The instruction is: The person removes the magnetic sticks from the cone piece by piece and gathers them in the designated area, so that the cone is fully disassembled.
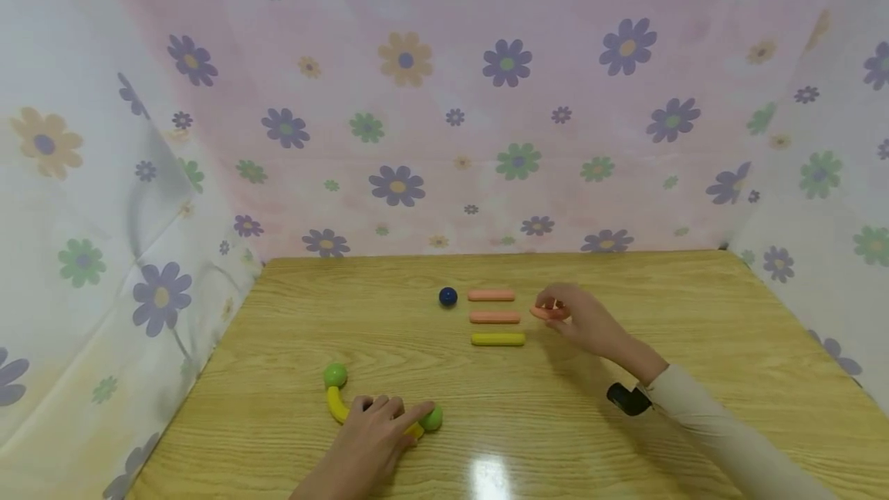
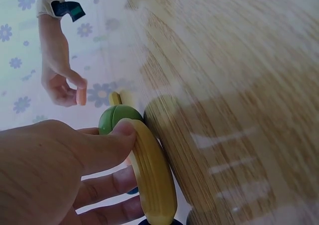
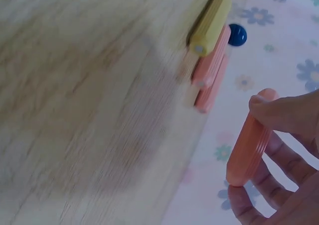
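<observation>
My left hand (image 1: 375,434) pinches a ribbed yellow curved rod (image 2: 154,175) low over the table, thumb on one side and fingers on the other. A green ball (image 1: 432,418) sits at that rod's right end, by the fingertips. Left of the hand, more yellow curved rod (image 1: 336,406) leads to another green ball (image 1: 335,375). The stretch between is hidden under the hand. Something dark blue (image 2: 159,222) shows at the bottom of the left wrist view. My right hand (image 1: 579,319) holds a straight orange ribbed rod (image 3: 251,140) between thumb and fingers, above the table.
Two orange rods (image 1: 491,295) (image 1: 495,318) and a yellow rod (image 1: 498,339) lie in parallel near the table's middle, left of my right hand. A dark blue ball (image 1: 447,297) stands beside them. Flowered cloth (image 1: 444,114) walls the wooden table (image 1: 278,322) at back and sides.
</observation>
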`<act>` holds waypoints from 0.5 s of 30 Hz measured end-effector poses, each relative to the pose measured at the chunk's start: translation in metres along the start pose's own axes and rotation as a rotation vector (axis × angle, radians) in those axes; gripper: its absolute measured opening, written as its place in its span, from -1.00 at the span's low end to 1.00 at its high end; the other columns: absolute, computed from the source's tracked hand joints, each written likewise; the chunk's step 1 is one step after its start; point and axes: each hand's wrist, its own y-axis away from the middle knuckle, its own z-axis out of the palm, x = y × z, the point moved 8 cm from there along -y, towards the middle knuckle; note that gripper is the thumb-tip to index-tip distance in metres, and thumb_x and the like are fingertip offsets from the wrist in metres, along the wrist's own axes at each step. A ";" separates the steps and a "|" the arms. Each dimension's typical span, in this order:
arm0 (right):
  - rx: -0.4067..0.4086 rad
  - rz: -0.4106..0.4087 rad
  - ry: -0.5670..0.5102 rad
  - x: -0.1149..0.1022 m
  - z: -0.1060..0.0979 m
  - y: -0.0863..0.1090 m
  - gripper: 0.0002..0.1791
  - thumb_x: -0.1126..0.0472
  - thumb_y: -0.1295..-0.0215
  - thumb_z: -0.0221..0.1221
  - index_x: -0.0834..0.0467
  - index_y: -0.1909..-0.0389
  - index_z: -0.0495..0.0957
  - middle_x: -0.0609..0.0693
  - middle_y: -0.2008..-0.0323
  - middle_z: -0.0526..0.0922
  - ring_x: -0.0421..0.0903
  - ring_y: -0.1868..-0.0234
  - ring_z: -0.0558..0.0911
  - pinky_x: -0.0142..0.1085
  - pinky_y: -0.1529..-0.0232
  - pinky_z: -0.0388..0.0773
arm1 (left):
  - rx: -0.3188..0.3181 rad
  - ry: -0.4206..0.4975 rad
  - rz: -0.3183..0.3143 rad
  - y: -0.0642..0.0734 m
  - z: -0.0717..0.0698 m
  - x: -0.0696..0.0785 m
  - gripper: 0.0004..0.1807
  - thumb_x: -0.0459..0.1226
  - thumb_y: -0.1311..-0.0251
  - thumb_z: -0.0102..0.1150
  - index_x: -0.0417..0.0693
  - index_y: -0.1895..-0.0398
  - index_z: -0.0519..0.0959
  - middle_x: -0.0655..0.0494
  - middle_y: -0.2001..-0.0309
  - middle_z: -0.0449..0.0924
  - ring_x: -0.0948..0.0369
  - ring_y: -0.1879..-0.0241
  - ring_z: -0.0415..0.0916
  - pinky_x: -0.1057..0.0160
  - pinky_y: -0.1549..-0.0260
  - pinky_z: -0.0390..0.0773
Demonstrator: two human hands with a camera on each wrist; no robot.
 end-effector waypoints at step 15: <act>-0.060 0.139 -0.132 0.067 0.012 -0.012 -0.83 0.46 -0.13 0.26 0.22 0.25 0.61 0.04 0.38 0.58 -0.02 0.34 0.52 -0.12 0.33 0.51 | -0.047 0.004 -0.015 0.000 0.003 -0.002 -0.46 -0.07 -0.11 0.30 0.26 -0.21 0.44 0.25 0.37 0.49 0.27 0.36 0.45 0.12 0.29 0.45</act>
